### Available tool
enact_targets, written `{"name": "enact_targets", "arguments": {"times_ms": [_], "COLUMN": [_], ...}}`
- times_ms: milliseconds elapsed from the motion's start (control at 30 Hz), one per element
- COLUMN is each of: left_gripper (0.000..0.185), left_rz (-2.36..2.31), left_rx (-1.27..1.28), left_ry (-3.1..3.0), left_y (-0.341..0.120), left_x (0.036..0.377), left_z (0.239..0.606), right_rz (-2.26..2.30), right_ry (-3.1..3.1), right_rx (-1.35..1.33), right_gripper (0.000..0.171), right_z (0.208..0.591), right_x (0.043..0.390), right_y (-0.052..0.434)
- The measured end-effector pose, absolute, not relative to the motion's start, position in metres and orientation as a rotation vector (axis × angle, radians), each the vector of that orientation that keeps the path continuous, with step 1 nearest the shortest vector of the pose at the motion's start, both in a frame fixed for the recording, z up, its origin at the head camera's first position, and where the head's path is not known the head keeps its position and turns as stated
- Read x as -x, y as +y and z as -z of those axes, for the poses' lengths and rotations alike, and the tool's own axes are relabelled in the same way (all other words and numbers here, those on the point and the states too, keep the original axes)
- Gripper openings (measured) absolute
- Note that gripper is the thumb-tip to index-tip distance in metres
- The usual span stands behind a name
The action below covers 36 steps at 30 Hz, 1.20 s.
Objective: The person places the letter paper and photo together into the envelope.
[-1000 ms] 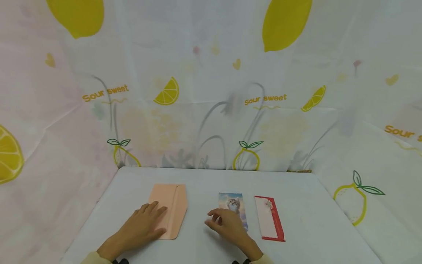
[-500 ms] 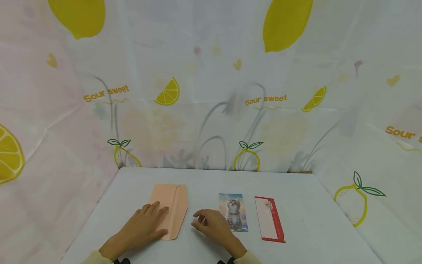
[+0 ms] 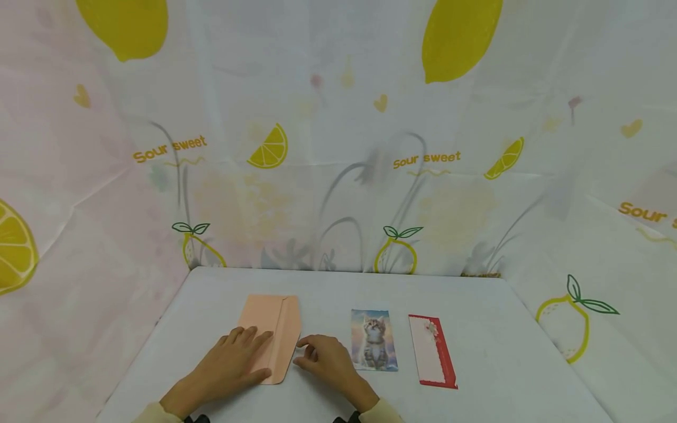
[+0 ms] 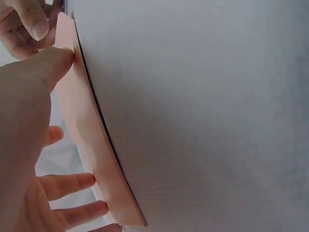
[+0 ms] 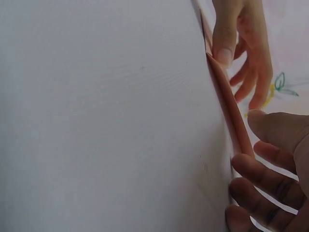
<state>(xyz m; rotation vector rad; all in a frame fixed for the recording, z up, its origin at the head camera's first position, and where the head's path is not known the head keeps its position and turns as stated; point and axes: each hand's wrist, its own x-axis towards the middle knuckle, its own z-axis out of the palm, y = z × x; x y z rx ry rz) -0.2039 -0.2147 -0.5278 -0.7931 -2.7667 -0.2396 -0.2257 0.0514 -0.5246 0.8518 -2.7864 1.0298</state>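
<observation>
On the left wall, shows a yellow lemon slice (image 3: 16, 247) printed on pale cloth (image 3: 328, 211). From the near left, reaches out of a cream sleeve (image 3: 157, 414) with the left hand (image 3: 228, 359), palm down, with fingers straight and spread. Rests those fingers and the thumb on a peach envelope (image 3: 267, 314), lying flat on the left part of the white table (image 3: 328, 294) and turning an angled edge to the right. In the left wrist view, touches the envelope with the thumb at one end and with separate fingertips toward the other. Just to the right, holds the right hand (image 3: 330, 361) beside the angled edge, with fingers bent and thumb apart from forefinger. Cannot tell whether touching that edge or stopping just short. Right of this hand, has a kitten card (image 3: 374, 341) lying flat, picture side up. Farther right, has a white card (image 3: 432, 352) with a red border and a pale flower, slanting toward the near right. On the right wall, shows a lemon outline (image 3: 585, 329) with green leaves.
</observation>
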Motion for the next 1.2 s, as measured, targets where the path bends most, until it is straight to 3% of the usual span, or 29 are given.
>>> {"name": "enact_targets", "arguments": {"times_ms": [600, 800, 1200], "left_gripper": [0.061, 0.066, 0.069], "left_rz": [0.210, 0.237, 0.253], "left_rx": [0.896, 0.895, 0.838], "left_ry": [-2.637, -2.623, -2.641], "left_y": [-0.213, -0.211, -0.204], "left_x": [0.201, 0.201, 0.201], "left_z": [0.526, 0.526, 0.528], "right_rz": [-0.785, -0.736, -0.724], "right_ry": [-2.831, -2.842, -2.855], "right_rx": [-0.774, -0.771, -0.763], "right_gripper": [0.045, 0.055, 0.054], "right_z": [0.520, 0.522, 0.527], "right_x": [0.217, 0.216, 0.217], "right_y": [0.029, 0.029, 0.028]}}
